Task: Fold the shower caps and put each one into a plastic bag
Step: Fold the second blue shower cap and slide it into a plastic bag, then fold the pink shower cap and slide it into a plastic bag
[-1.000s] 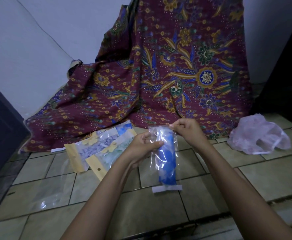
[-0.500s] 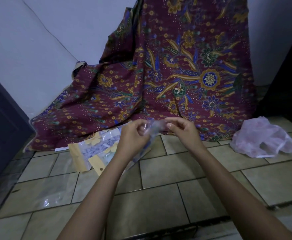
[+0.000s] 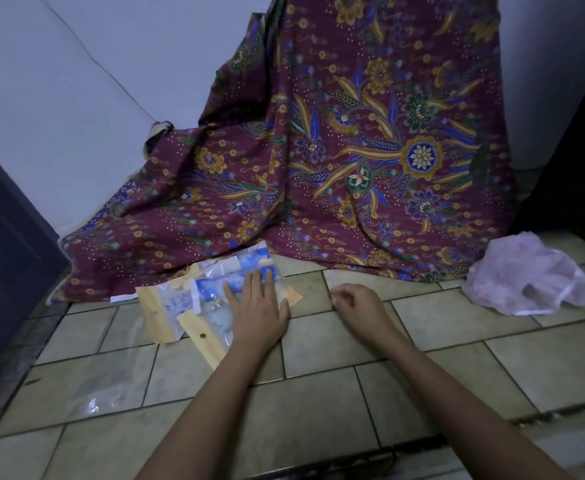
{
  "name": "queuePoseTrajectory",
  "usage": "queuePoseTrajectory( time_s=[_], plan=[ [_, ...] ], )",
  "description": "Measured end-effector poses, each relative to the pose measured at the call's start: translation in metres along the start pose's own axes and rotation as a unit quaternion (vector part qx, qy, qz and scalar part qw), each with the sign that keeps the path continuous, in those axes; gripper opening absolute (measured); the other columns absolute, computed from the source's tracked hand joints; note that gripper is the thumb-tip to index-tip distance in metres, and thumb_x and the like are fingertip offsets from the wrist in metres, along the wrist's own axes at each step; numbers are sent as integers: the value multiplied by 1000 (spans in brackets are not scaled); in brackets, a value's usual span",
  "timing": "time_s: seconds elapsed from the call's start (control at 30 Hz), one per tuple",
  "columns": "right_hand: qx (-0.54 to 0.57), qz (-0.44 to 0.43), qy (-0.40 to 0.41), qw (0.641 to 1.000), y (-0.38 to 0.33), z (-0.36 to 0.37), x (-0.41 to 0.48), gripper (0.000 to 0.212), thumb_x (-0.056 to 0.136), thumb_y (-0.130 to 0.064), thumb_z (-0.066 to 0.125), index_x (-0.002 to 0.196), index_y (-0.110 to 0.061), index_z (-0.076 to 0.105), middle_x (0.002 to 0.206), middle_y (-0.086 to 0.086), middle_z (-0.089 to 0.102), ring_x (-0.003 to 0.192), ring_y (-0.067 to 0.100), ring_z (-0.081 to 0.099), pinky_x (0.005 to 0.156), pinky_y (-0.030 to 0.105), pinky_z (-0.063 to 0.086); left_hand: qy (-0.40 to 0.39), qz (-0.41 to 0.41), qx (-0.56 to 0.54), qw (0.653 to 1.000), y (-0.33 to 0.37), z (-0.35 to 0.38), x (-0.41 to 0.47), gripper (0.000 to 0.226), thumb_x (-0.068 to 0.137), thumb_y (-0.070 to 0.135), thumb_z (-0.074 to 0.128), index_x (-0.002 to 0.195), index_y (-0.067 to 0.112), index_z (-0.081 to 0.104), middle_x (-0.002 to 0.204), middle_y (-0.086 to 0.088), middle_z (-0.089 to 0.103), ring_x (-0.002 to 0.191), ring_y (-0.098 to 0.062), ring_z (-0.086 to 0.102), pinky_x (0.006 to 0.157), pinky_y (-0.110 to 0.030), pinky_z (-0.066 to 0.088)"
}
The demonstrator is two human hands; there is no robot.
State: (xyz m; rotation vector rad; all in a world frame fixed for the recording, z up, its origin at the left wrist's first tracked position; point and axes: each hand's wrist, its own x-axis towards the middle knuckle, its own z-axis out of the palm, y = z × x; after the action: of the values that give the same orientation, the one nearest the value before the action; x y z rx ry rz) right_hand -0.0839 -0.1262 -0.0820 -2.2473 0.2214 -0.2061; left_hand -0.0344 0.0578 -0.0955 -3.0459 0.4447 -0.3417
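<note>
Centre-left of frame, on the tiled floor [image 3: 319, 410]: clear plastic bag [image 3: 197, 297] with folded blue shower cap [image 3: 223, 285] inside, lying on top of yellow-header packs [image 3: 199, 336] with pale contents. Left hand [image 3: 258, 311] pressed flat on it, fingers [image 3: 254, 284] straight, gripping nothing. Right hand [image 3: 360, 308] just right, loosely curled, empty. Empty clear bag [image 3: 90, 393] lower left; crumpled pink plastic [image 3: 526, 278] at right edge.

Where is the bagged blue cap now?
Head view, left of centre: the bagged blue cap lies atop the pile of filled bags on the floor, at the edge of the batik cloth, under the flat left hand.
</note>
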Motion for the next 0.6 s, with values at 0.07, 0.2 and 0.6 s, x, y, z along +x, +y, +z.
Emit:
queuePoseTrajectory(
  time_s=[0.07,0.2,0.6],
  plan=[
    [-170,-17,-5,985,12,5,-2,32,91,-25,51,122,-21,59,128,5,55,122,22,45,98,32,33,-6,-9,9,1000,-2,2,3,66,80,43,30,129,6,53,129,-16,56,122,-29,53,99,-69,21],
    [-253,-48,-3,966,27,6,-12,37,96,-32,42,132,-26,48,146,3,36,136,17,26,108,32,18,-9,-2,28,1000,-10,16,11,52,72,36,68,113,4,66,121,-18,62,113,-32,59,87,-72,33],
    [-298,148,299,894,79,-60,-16,59,70,-9,70,127,-21,56,150,30,18,132,59,15,102,69,17,-20,-94,63,993,11,11,40,47,91,21,50,136,13,41,150,-22,26,139,-40,23,104,-68,15]
  ],
)
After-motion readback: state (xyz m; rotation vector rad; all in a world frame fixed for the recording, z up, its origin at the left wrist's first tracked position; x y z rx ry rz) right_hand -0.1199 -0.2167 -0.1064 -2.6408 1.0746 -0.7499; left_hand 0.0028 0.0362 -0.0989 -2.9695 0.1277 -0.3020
